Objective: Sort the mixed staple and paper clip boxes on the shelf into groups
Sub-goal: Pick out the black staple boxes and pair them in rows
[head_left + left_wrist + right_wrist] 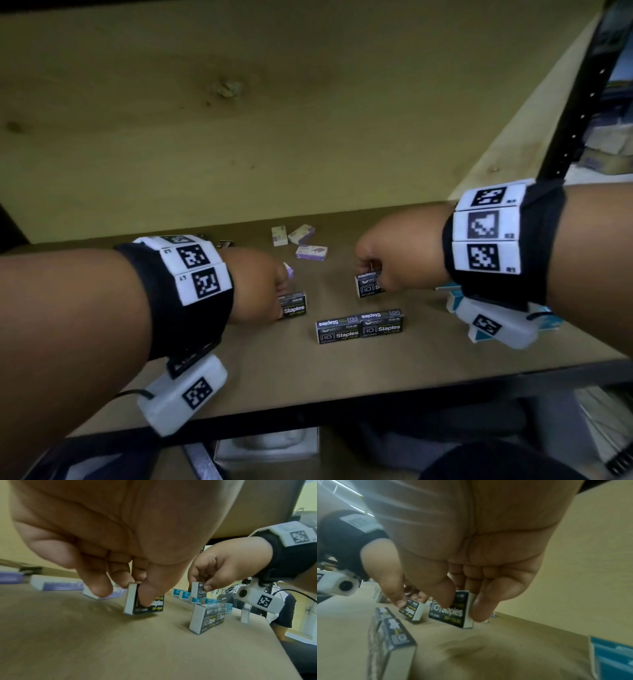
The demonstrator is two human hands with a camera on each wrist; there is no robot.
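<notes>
Head view showed that you worked on a brown shelf with a yellowish back panel. Your left hand pinched one black staple box between thumb and fingers, upright on its long edge, touching the shelf. Your right hand pinched a second black box the same way; whether it touched the shelf or hung just above could not be told. Two more black boxes stood side by side, touching, near the front edge between your hands. The pinch from above probably let you set each box upright beside that pair, so the black group appeared half built.

Purple-and-white boxes lay loosely toward the back, well apart from the pair. Blue boxes sat at the right, partly hidden by your right wrist. Their labels were too small to read.

Surroundings: a black perforated upright framed the shelf at right; beyond it the room was blurred.
</notes>
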